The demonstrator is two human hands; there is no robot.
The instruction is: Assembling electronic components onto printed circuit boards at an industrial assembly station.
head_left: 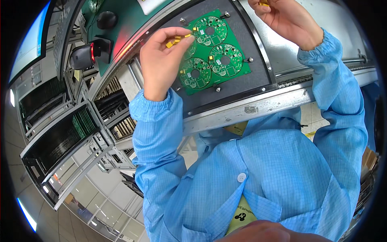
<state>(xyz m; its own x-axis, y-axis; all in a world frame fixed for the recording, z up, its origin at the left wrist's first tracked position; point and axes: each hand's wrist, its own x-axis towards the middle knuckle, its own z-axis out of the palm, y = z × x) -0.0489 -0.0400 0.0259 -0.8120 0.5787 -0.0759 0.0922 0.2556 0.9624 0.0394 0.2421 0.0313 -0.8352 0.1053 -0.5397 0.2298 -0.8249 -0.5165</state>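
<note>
Both hands at a green printed circuit panel (205, 48), yellow parts in the fingers.
Panel lies on a dark grey flat plate (258, 60) with a black border, silver metal rail (258, 103) along its near side. Round board outlines on the panel, small yellow blocks (211, 57) visible on three. Left hand (161, 58) over the panel's left side, partly hiding one outline; thumb and fingers closed around several small yellow rectangular components (174, 42). Right hand (284, 20) beyond the upper right, curled at a small yellow piece (264, 4), partly cut off by the upper edge. Black computer mouse (107, 20) on the green table (125, 13), upper left.
</note>
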